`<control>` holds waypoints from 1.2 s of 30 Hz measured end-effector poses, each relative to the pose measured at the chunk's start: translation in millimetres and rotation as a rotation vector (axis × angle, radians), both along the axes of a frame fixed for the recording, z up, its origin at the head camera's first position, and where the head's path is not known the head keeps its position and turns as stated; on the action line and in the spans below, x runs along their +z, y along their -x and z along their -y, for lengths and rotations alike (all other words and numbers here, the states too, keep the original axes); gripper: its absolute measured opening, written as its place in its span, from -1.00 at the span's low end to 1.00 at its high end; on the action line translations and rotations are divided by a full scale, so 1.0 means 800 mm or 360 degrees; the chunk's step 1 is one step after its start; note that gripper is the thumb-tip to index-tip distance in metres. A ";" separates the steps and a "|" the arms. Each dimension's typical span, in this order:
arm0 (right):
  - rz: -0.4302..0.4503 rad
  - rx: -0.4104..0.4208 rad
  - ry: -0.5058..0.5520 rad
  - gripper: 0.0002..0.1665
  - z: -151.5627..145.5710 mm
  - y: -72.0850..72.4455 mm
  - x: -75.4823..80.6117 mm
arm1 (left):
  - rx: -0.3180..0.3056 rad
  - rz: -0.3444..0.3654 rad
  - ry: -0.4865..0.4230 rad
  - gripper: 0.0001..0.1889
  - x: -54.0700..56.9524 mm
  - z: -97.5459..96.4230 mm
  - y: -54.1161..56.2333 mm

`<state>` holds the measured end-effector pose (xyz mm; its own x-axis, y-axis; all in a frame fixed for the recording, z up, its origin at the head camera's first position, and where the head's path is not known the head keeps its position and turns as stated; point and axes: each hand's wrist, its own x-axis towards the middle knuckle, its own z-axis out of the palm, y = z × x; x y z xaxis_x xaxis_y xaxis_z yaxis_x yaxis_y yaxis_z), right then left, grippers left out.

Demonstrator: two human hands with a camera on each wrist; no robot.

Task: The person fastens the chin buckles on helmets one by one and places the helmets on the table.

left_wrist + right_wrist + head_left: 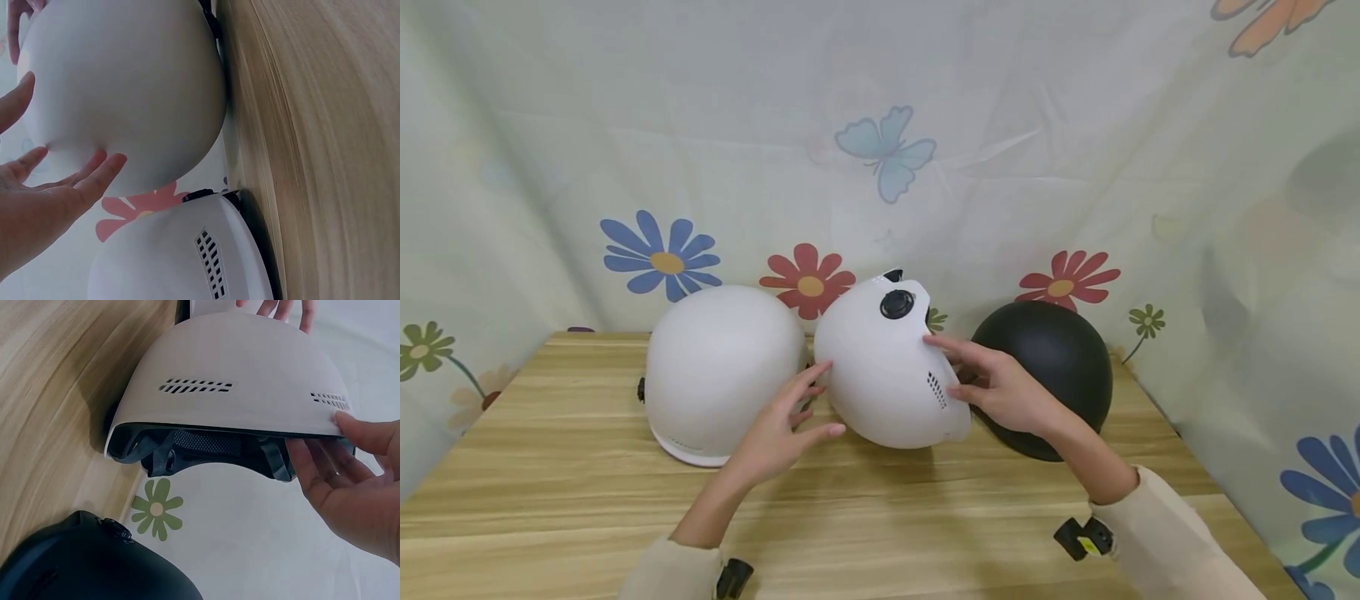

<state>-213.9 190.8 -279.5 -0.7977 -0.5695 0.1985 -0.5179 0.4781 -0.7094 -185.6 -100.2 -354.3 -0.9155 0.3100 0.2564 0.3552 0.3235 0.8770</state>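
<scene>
Helmet [880, 375], middle white, tilted: right hand [1003, 387] pinches its rim [219, 425], left hand [775, 442] touches its side, fingers [103, 178] wide. Probably a turning step; next likely needs firmer left support.

No text can be read; no numbers or brands.

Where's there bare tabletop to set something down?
Left: table between the left white helmet and the left edge. Front: wide patch bordered by the middle white helmet and both sleeves. Right: slim strip beside the black helmet. Crowded: the helmet row, where left hand touches the middle white helmet and right hand grips its rim.
</scene>
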 end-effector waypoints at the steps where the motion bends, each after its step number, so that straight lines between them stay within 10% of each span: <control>1: -0.0004 -0.0010 -0.0004 -0.29 0.000 0.000 0.000 | -0.0006 0.0004 -0.0003 -0.20 0.000 0.000 0.000; 12: -0.0038 -0.0128 -0.0006 -0.31 -0.003 -0.001 0.001 | -0.0051 -0.0010 0.0024 -0.22 -0.002 0.000 -0.001; 36: 0.0347 -0.0387 0.0403 -0.25 -0.033 0.008 -0.002 | -0.0149 0.0056 0.0123 -0.26 -0.007 -0.001 -0.001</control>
<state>-220.1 217.0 -281.4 -0.9418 -0.3141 0.1199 -0.2361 0.3640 -0.9010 -184.9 -99.3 -359.8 -0.8897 0.4121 0.1966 0.3565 0.3577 0.8631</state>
